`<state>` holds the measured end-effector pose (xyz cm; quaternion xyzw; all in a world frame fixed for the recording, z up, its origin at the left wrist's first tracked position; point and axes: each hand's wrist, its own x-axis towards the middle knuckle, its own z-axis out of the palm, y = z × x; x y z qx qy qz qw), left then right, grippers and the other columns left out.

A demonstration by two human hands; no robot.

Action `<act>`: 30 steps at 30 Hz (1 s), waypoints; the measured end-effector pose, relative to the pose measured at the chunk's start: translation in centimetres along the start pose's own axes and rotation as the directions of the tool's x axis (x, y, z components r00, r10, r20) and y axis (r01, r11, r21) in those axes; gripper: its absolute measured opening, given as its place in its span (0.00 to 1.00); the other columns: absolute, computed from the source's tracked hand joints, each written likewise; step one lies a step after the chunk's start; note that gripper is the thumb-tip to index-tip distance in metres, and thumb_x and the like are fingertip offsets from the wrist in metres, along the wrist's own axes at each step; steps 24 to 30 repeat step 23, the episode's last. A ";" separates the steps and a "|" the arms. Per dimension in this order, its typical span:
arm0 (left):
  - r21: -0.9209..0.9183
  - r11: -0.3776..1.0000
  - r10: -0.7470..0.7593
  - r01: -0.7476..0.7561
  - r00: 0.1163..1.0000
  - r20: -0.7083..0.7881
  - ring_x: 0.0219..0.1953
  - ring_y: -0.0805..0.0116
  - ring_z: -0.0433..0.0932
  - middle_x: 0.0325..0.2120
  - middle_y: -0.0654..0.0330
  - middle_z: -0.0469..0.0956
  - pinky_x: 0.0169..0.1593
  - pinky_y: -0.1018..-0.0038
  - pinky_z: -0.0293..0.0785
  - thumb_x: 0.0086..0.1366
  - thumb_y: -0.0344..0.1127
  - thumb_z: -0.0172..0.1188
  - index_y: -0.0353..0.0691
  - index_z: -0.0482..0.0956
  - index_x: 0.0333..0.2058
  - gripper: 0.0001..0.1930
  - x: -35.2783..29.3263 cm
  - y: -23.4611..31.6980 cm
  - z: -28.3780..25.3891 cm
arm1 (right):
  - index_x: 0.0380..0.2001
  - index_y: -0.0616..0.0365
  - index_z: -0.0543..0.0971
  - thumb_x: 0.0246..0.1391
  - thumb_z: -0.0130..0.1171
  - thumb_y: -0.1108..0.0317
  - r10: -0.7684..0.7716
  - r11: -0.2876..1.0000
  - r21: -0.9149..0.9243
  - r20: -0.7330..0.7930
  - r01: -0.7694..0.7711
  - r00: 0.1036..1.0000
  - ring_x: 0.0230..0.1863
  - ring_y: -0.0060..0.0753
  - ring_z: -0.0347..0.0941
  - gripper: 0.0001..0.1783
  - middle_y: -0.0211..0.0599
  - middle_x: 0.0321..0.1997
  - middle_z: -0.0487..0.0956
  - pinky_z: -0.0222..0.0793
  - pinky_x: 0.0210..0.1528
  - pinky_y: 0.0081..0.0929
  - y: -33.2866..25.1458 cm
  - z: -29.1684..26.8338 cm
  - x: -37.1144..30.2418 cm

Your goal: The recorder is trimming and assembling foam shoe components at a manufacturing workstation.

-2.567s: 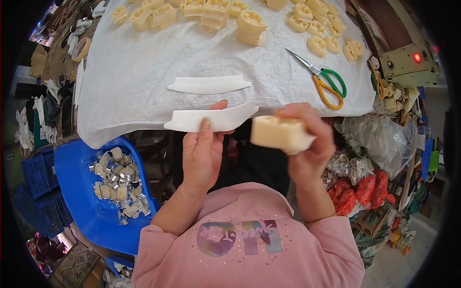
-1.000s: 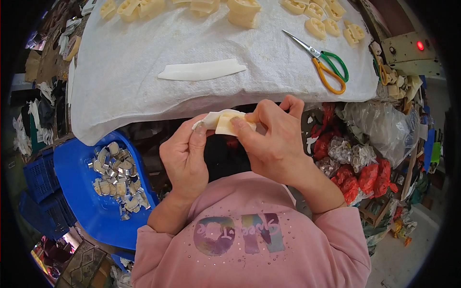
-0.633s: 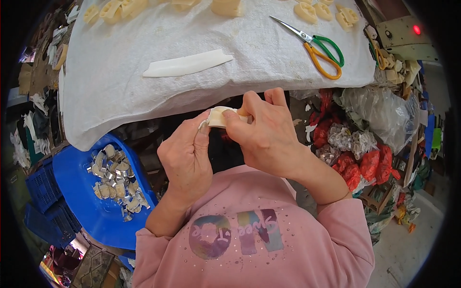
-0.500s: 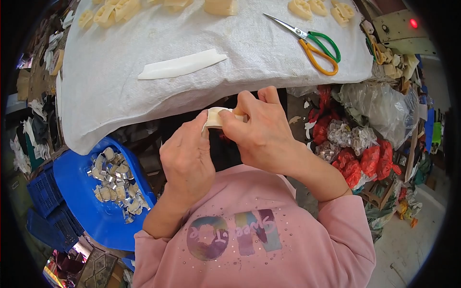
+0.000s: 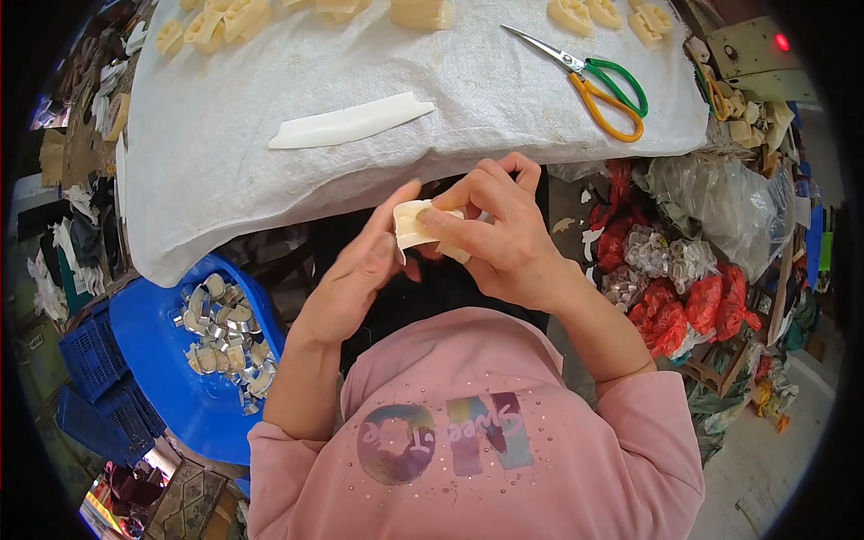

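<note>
In front of my body, my right hand [image 5: 504, 225] pinches a small cream-coloured block [image 5: 416, 227] with a thin white strip along its side, thumb pressed on its face. My left hand [image 5: 358, 265] is beside the block's left end, fingers stretched and apart. Its thumb lies close to the strip; whether it touches cannot be made out. On the cloth-covered table ahead, a loose white strip [image 5: 349, 123] lies flat. Scissors [image 5: 594, 85] with one green and one orange handle rest to its right, blades pointing to the far left.
White woven cloth [image 5: 216, 180] covers the table, its near edge hanging down. More cream moulded pieces [image 5: 229, 20] line the far side. A blue basin [image 5: 166, 378] with metal-banded pieces [image 5: 220, 328] stands at lower left. Red plastic bags [image 5: 688, 310] and clear plastic [image 5: 720, 207] crowd the right.
My left hand has loosened from the block, its fingers straightening. The block has tilted in my right hand and shows more of its face. The whole view has shifted slightly.
</note>
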<state>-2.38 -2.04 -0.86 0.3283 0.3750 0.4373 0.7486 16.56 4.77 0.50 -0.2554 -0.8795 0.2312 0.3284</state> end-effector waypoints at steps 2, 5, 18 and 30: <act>-0.074 0.997 -0.020 0.022 1.000 0.021 0.47 0.66 0.69 0.52 0.55 0.66 0.42 0.71 0.67 0.65 0.54 0.46 0.34 0.51 0.63 0.36 0.5 -0.2 0.3 | 0.35 0.47 0.78 0.34 0.62 0.78 0.025 0.998 0.050 -0.015 -0.024 1.000 0.32 0.28 0.64 0.20 0.26 0.29 0.68 0.48 0.42 0.37 -0.2 0.1 -0.1; -0.256 0.960 -0.081 0.111 0.989 0.126 0.41 0.66 0.70 0.46 0.56 0.68 0.39 0.73 0.66 0.62 0.55 0.50 0.36 0.57 0.60 0.35 1.0 -0.2 0.6 | 0.36 0.47 0.77 0.33 0.62 0.77 -0.020 0.999 0.045 0.014 0.019 1.000 0.32 0.29 0.63 0.21 0.27 0.29 0.68 0.48 0.42 0.38 -0.1 -0.1 -0.1; -0.167 0.962 -0.208 0.216 0.976 0.067 0.37 0.72 0.69 0.40 0.58 0.70 0.38 0.76 0.65 0.61 0.52 0.51 0.40 0.60 0.55 0.29 1.5 0.1 0.7 | 0.37 0.48 0.76 0.32 0.61 0.78 -0.024 0.999 0.023 0.024 0.023 0.999 0.34 0.32 0.62 0.23 0.27 0.29 0.67 0.48 0.43 0.39 -0.1 0.1 -0.8; 0.087 0.990 0.126 -0.110 0.970 -0.208 0.39 0.70 0.71 0.41 0.56 0.70 0.42 0.74 0.68 0.64 0.56 0.49 0.39 0.56 0.59 0.33 1.1 -0.2 1.6 | 0.38 0.47 0.78 0.32 0.61 0.79 0.067 0.998 -0.006 -0.002 -0.067 0.998 0.35 0.31 0.63 0.24 0.24 0.29 0.69 0.48 0.44 0.40 -0.2 -0.2 -0.8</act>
